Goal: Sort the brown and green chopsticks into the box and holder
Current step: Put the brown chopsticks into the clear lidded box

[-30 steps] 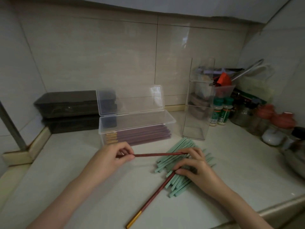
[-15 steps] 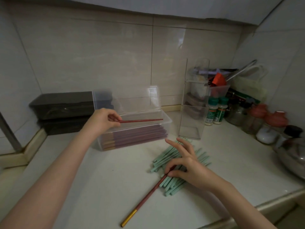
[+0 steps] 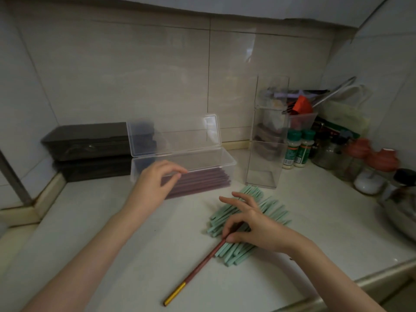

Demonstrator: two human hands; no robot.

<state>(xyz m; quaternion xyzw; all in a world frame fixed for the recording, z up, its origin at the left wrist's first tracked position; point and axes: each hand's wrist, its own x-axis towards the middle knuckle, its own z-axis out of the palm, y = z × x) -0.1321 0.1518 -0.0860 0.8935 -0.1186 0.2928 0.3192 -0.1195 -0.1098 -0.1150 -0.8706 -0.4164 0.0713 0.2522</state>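
A clear box [image 3: 227,159] with its lid up holds several brown chopsticks [image 3: 202,181]. My left hand [image 3: 155,184] hovers in front of the box with loosely curled fingers and holds nothing. A pile of green chopsticks [image 3: 270,210] lies on the counter. My right hand [image 3: 252,224] rests on that pile and pinches one brown chopstick [image 3: 195,271] with a gold end, which lies slanted toward the front edge. A tall clear holder [image 3: 263,163] stands behind the pile with nothing in it.
Two dark boxes [image 3: 85,140] are stacked at the back left. Spice bottles [image 3: 297,149], jars [image 3: 369,174] and a tub of utensils [image 3: 301,113] crowd the right back corner. A metal bowl [image 3: 400,212] sits at the far right. The counter's front edge [image 3: 360,282] runs lower right.
My left hand carried a brown chopstick from the pile to the box, released it there, and now hangs with nothing in it in front of the box. My right hand pinched the remaining brown chopstick.
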